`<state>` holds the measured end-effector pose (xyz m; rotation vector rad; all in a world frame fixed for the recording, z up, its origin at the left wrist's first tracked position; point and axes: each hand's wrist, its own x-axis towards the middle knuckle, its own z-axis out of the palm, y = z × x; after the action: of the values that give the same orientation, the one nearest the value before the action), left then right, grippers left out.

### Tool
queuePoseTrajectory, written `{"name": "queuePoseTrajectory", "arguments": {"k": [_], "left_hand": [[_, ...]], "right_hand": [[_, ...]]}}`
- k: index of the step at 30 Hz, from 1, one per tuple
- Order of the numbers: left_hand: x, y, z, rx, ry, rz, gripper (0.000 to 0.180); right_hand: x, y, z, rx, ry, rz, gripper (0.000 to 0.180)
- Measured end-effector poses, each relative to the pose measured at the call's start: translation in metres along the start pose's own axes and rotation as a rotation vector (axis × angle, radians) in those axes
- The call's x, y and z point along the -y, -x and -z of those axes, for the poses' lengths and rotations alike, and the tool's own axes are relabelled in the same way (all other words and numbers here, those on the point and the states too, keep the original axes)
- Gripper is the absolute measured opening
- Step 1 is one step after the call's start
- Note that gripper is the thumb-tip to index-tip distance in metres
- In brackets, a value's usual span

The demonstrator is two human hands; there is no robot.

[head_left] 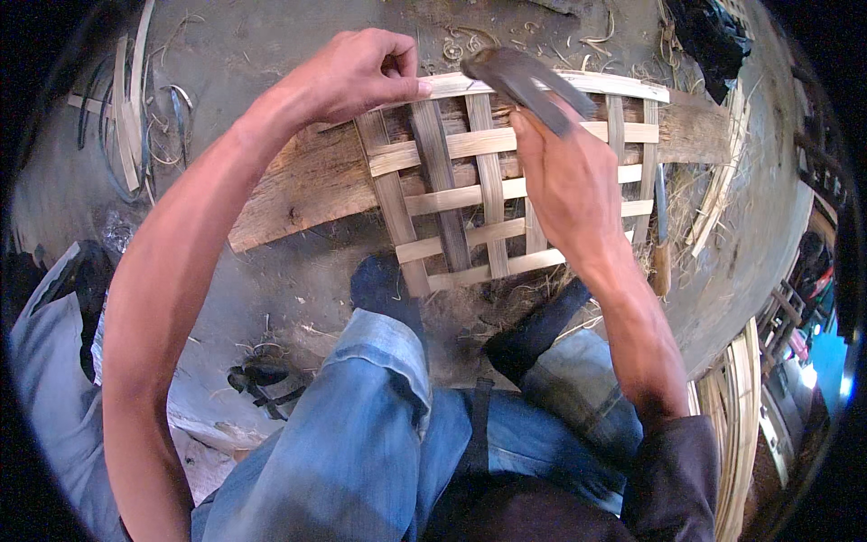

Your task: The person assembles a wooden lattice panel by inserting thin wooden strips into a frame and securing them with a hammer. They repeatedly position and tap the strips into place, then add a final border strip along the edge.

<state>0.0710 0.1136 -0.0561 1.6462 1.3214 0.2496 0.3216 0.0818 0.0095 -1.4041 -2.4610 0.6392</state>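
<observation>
A woven lattice panel [492,144] of pale and dark bamboo strips lies across a rough wooden plank [302,185] on the floor ahead of me. My left hand [366,77] is closed at the panel's far edge, thumb and finger pinching the end of the top bamboo strip [452,86]. Whether a small nail is also between those fingertips is hidden. My right hand [573,185] grips a dark metal claw hammer [515,77], held over the panel, its head just above the top strip. The hand covers the handle and part of the lattice.
A knife [661,230] with a wooden handle lies right of the panel. Loose strips lie on the floor at left [126,117] and in a bundle [741,425] at lower right. A black plastic bag [713,45] sits far right. My feet are near the panel's close edge.
</observation>
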Motion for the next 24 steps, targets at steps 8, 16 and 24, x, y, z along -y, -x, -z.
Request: {"name": "queuePoseTrajectory", "arguments": {"k": [8,16,24], "left_hand": [[-0.005,-0.002,0.001,-0.009,-0.046,0.009,0.032],[0.002,0.003,-0.003,-0.031,-0.029,-0.011,0.033],[-0.001,0.003,-0.005,-0.027,-0.039,0.019,0.035]], "right_hand": [[-0.003,0.000,0.007,0.199,0.047,-0.168,0.025],[-0.006,-0.011,0.017,0.142,0.055,-0.043,0.028],[-0.018,-0.006,0.010,0.202,0.053,-0.105,0.030]]}}
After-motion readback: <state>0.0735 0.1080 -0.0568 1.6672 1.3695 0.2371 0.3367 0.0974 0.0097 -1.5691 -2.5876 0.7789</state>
